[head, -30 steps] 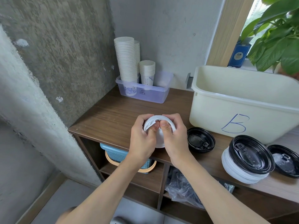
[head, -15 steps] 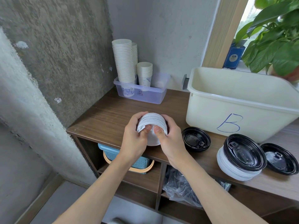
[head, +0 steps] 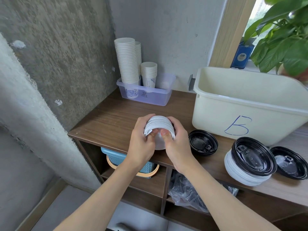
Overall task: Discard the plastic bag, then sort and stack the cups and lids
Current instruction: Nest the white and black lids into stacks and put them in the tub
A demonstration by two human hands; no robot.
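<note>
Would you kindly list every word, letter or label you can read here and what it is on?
"B": handwritten in blue on the cream tub.
Dark handwriting on the clear box: illegible.
Blue carton logo: too blurred.
Paper cups print and black lids embossing: too small.

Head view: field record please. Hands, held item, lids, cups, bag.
left hand: grips white lid stack, thumb on near face
right hand: grips same stack, opposite side
white lid stack: on edge, between both hands
black lids: pile beside right hand; more atop second white stack; one far right
paper cups: stacked in clear bin, back corner
plastic bag: on shelf under counter
</note>
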